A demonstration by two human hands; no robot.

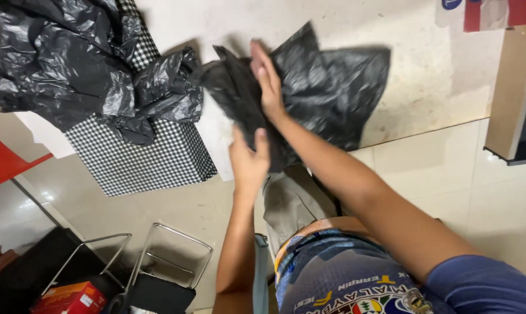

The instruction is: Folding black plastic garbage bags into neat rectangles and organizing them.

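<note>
A crumpled black plastic bag [332, 93] hangs spread open in front of me. My right hand [267, 78] reaches up into its middle, fingers flat against the plastic. Lower down, my left hand [248, 160] pinches the bag's bottom edge. Both arms rise from the lower part of the view, over my knee and patterned shorts.
To the left, a black-and-white checked box [152, 157] carries another heap of black plastic bags [71, 64]. White sheets lie beside it. Two metal-framed chairs [164, 273] and an orange carton [71, 298] stand at lower left. A brown cabinet [516, 99] is at right on the tiled floor.
</note>
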